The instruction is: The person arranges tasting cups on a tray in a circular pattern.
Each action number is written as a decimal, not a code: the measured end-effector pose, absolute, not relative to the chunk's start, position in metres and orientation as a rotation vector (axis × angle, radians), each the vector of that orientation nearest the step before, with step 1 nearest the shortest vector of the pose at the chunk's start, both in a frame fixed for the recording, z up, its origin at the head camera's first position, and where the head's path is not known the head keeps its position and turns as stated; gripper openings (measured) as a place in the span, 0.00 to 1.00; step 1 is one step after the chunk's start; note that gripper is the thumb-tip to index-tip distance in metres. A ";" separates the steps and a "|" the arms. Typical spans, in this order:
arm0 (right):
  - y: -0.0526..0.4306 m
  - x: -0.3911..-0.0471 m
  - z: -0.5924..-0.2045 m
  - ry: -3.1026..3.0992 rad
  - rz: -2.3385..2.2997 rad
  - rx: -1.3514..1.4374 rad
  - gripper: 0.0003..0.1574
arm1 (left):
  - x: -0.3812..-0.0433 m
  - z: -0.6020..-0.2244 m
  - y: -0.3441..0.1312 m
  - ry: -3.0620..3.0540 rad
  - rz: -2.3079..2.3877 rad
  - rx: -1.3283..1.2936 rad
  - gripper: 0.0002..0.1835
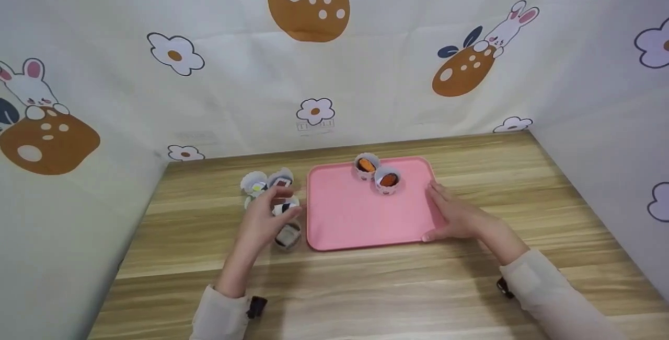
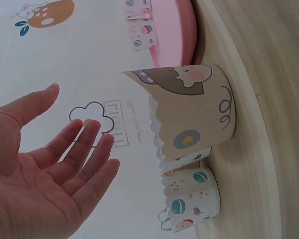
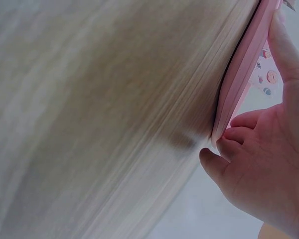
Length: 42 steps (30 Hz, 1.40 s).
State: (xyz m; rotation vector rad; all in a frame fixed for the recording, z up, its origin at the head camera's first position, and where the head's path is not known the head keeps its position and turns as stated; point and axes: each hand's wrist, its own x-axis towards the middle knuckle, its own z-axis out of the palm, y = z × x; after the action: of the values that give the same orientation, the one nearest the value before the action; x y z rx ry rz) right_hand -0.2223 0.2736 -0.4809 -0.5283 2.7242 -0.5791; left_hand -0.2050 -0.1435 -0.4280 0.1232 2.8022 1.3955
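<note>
Palm inward, my left hand (image 1: 256, 225) hovers over several paper cups left of the pink tray (image 1: 360, 220). Its fingers are loosely bent and hold nothing; in the left wrist view, the hand (image 2: 60, 174) is apart from the nearest cup (image 2: 189, 114). One cup (image 1: 286, 235) with a greyish block inside stands nearest the front; a white piece with a dark band (image 1: 282, 208) shows beside the thumb. The hand partly hides other cups. My right hand (image 1: 460, 218) rests against the tray's right edge, fingers extended along the rim (image 3: 239, 74).
Toward the tray's back stand two paper cups (image 1: 387, 188) with orange pieces inside. Behind the left hand are a cup (image 1: 253, 177) with a white and yellow piece and another cup (image 1: 286, 174). A printed curtain (image 1: 235, 89) borders the wooden table (image 1: 366, 293).
</note>
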 end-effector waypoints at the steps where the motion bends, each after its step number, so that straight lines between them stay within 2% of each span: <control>1: 0.273 -0.222 -0.481 2.725 -0.578 -0.527 0.78 | -0.204 -0.428 -0.144 2.803 1.396 0.122 0.21; 27: 0.274 -0.221 -0.480 2.733 -0.593 -0.556 0.77 | -0.193 -0.445 -0.167 2.705 1.571 0.126 0.19; 42: 0.275 -0.220 -0.480 2.721 -0.614 -0.554 0.77 | -0.187 -0.454 -0.177 2.766 1.437 0.154 0.19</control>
State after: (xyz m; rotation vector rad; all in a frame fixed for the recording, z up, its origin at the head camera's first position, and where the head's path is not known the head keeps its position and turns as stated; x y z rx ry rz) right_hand -0.2199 0.2751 -0.4795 -0.5543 2.7213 -0.6136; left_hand -0.1872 -0.1768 -0.4543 0.1537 2.7656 1.4371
